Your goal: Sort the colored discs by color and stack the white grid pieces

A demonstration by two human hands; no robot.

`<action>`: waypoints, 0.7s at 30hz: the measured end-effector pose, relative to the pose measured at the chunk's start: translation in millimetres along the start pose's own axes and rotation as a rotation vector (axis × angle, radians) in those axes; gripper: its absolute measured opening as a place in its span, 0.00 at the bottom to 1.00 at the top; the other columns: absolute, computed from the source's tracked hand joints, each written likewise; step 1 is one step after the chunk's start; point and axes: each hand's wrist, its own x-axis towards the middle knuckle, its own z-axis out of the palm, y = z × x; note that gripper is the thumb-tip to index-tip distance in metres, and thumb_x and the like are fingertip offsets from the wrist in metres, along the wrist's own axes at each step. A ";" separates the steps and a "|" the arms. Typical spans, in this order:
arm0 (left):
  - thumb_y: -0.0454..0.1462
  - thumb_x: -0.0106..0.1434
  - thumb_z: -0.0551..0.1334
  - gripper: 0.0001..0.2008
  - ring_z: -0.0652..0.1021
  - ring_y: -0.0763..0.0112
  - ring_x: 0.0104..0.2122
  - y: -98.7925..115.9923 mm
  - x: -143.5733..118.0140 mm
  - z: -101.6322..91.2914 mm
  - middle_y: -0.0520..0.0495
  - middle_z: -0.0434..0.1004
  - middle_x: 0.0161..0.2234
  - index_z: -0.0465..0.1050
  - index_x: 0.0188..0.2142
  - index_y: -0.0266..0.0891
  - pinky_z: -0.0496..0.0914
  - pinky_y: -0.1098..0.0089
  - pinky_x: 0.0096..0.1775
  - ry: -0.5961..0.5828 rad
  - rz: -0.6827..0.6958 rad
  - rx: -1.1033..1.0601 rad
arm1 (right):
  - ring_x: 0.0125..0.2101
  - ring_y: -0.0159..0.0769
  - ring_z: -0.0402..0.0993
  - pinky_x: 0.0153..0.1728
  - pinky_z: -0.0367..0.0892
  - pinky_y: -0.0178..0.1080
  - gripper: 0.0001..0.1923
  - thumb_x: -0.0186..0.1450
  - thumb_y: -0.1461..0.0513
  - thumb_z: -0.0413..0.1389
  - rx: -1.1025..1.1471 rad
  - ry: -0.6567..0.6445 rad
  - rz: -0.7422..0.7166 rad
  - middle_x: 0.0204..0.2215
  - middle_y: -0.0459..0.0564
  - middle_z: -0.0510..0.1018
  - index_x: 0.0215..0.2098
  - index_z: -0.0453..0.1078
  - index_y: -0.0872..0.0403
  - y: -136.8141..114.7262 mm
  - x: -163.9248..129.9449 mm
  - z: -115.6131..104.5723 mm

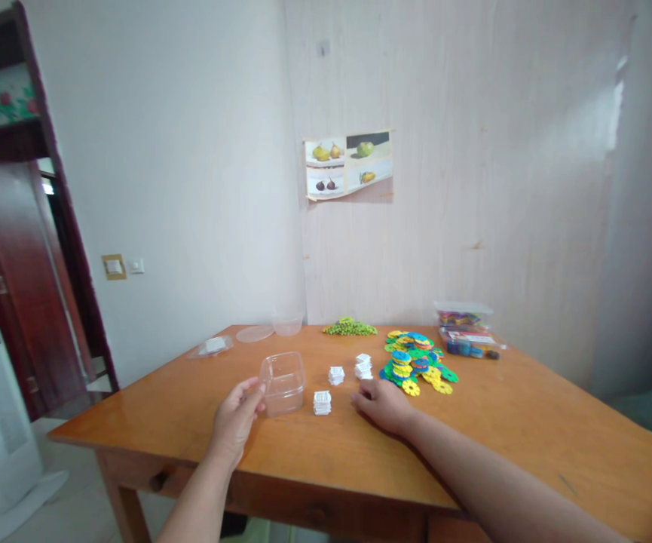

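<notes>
My left hand (239, 415) is closed on the left wall of a clear plastic box (285, 403), thumb and fingers at its rim. The box is see-through, with no lid on it. My right hand (385, 406) rests palm down on the table, fingers loosely bent and pointing left; nothing shows in it. Just beyond it lies an uneven pile of small white cards (362, 366). Between my hands are a neat stack of white cards (322, 403) and a smaller white stack (335, 375) further back.
A heap of coloured flower-shaped discs (416, 363) lies right of the cards on the wooden table (506, 422). Behind are green pieces (350, 327), filled plastic boxes (466, 332), a clear tub (287, 324), a lid (254, 333) and a bag with white contents (212, 346).
</notes>
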 end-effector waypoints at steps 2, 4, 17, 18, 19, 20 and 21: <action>0.54 0.47 0.67 0.35 0.74 0.70 0.26 0.4 -0.5 -1.2 0.49 0.75 0.24 0.72 0.49 0.32 0.65 0.72 0.29 -0.022 0.000 -0.016 | 0.26 0.31 0.64 0.26 0.49 0.34 0.15 0.64 0.54 0.52 -0.003 0.003 -0.001 0.25 0.47 0.74 0.25 0.67 0.54 -0.5 0.0 -0.1; 0.52 0.47 0.68 0.34 0.74 0.70 0.26 0.8 -0.4 -2.8 0.49 0.76 0.25 0.72 0.48 0.33 0.65 0.72 0.29 -0.039 0.004 -0.028 | 0.25 0.31 0.63 0.26 0.48 0.34 0.14 0.64 0.54 0.52 -0.008 0.007 0.002 0.25 0.47 0.74 0.25 0.68 0.54 -1.2 0.0 -0.3; 0.45 0.47 0.70 0.32 0.73 0.73 0.26 4.7 0.3 -9.6 0.51 0.75 0.26 0.70 0.51 0.35 0.64 0.74 0.28 -0.021 -0.053 -0.122 | 0.27 0.31 0.64 0.26 0.50 0.33 0.12 0.63 0.55 0.52 -0.022 0.025 0.031 0.26 0.46 0.75 0.27 0.70 0.53 -5.4 -1.3 -3.8; 0.45 0.47 0.70 0.32 0.72 0.73 0.25 5.6 -0.4 -9.3 0.51 0.75 0.25 0.71 0.50 0.35 0.63 0.75 0.28 -0.018 -0.058 -0.127 | 0.27 0.31 0.65 0.26 0.50 0.33 0.12 0.63 0.55 0.52 -0.022 0.023 0.031 0.26 0.46 0.75 0.27 0.70 0.53 -5.5 -1.3 -3.9; 0.44 0.46 0.69 0.31 0.71 0.74 0.25 6.4 -1.0 -8.9 0.52 0.74 0.25 0.71 0.49 0.35 0.63 0.75 0.27 -0.016 -0.060 -0.132 | 0.27 0.31 0.65 0.26 0.50 0.33 0.12 0.63 0.55 0.53 -0.023 0.021 0.032 0.26 0.46 0.75 0.27 0.70 0.53 -5.6 -1.2 -3.9; 0.44 0.46 0.69 0.30 0.71 0.74 0.25 7.1 -1.6 -8.5 0.53 0.74 0.25 0.72 0.48 0.35 0.62 0.75 0.27 -0.016 -0.059 -0.136 | 0.27 0.31 0.66 0.26 0.50 0.33 0.12 0.63 0.55 0.53 -0.024 0.019 0.033 0.27 0.46 0.76 0.27 0.70 0.53 -5.6 -1.2 -4.0; 0.44 0.46 0.69 0.29 0.70 0.75 0.24 7.6 -2.1 -8.2 0.53 0.73 0.24 0.72 0.47 0.35 0.61 0.76 0.26 -0.017 -0.057 -0.139 | 0.27 0.31 0.66 0.26 0.50 0.33 0.12 0.63 0.55 0.53 -0.025 0.017 0.034 0.27 0.46 0.76 0.27 0.70 0.53 -5.7 -1.1 -4.2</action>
